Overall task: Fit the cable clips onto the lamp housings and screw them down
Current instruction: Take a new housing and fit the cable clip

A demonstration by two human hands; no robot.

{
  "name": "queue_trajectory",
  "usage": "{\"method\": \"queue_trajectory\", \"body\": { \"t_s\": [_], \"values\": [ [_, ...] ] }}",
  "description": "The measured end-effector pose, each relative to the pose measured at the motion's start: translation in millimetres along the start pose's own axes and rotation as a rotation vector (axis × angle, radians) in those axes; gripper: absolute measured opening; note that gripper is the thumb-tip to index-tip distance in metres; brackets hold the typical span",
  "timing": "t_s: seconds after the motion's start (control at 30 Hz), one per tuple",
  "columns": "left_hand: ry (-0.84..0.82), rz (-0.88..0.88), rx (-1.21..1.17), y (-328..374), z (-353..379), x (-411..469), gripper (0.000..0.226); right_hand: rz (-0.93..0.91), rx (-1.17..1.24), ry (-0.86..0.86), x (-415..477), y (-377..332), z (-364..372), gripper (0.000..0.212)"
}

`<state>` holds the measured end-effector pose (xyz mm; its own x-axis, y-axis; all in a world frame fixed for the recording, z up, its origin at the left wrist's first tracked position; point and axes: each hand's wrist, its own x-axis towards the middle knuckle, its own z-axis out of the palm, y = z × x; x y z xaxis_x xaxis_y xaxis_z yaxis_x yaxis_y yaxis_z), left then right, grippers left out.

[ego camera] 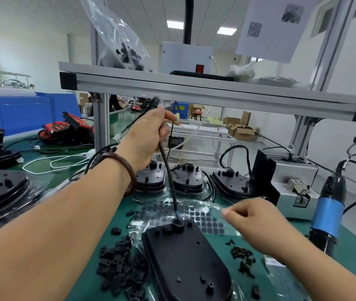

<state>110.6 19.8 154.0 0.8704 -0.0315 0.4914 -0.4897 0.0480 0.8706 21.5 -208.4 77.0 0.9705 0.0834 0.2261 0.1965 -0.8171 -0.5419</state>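
A black lamp housing (185,261) lies flat on the green mat in front of me. Its black cable (170,183) rises from a grommet at the housing's far end. My left hand (146,137) grips that cable high above the table and holds it taut. My right hand (253,220) hovers to the right of the housing, thumb and forefinger pinched together over a clear sheet of black round pads (196,216); I cannot tell if anything is between them. A heap of black cable clips (120,270) lies left of the housing, and small black screws (243,256) lie right of it.
Three more housings (187,181) stand in a row behind. A blue electric screwdriver (330,209) hangs at the right beside a grey screw feeder (292,192). Stacked housings (1,192) sit at the left. An aluminium shelf frame (194,88) spans overhead.
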Motion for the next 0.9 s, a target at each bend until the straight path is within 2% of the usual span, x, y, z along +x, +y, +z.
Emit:
{"method": "queue_trajectory", "body": {
  "t_s": [0.13,0.27,0.37,0.43,0.47,0.53,0.57,0.63,0.7,0.73,0.8,0.83,0.9],
  "values": [
    [-0.177,0.145,0.081,10.4,1.6,-15.2,0.041,0.013,0.185,0.130,28.0,-9.2,-12.2,0.043],
    [-0.399,0.182,0.070,27.6,3.7,-29.6,0.040,0.065,0.531,0.181,58.6,-28.7,-29.0,0.031],
    [-0.461,0.204,0.114,35.0,4.2,-37.2,0.039,-0.049,0.529,0.265,74.9,-46.7,-37.0,0.020],
    [-0.421,0.196,0.143,36.1,1.1,-39.3,0.042,-0.099,0.479,0.295,85.3,-52.9,-36.8,0.041],
    [-0.389,0.183,0.145,35.5,-1.0,-39.6,0.044,-0.102,0.465,0.315,88.7,-55.1,-36.3,0.044],
    [-0.323,0.157,0.139,32.4,-6.7,-39.5,0.048,-0.075,0.558,0.348,94.3,-56.4,-37.1,0.034],
    [-0.284,0.142,0.128,30.0,-10.1,-39.2,0.050,-0.046,0.688,0.296,95.2,-55.1,-38.9,0.032],
    [-0.209,0.090,0.079,24.3,-19.2,-39.0,0.052,-0.032,0.994,0.054,91.2,-48.3,-41.8,0.049],
    [-0.132,0.018,0.011,16.5,-29.8,-39.1,0.053,-0.122,1.199,-0.215,85.3,-37.8,-40.6,0.065],
    [-0.090,-0.018,-0.014,11.5,-34.1,-38.2,0.051,-0.184,1.286,-0.313,82.7,-34.0,-37.9,0.065],
    [0.017,-0.072,-0.026,0.8,-39.5,-36.5,0.046,-0.276,1.457,-0.408,80.2,-32.3,-27.4,0.046],
    [0.078,-0.094,-0.031,-4.9,-40.5,-35.1,0.042,-0.279,1.531,-0.400,80.9,-33.6,-20.4,0.034],
    [0.174,-0.135,-0.032,-16.2,-38.5,-34.8,0.030,-0.216,1.640,-0.319,82.2,-38.0,-6.5,0.026]
  ]
}}
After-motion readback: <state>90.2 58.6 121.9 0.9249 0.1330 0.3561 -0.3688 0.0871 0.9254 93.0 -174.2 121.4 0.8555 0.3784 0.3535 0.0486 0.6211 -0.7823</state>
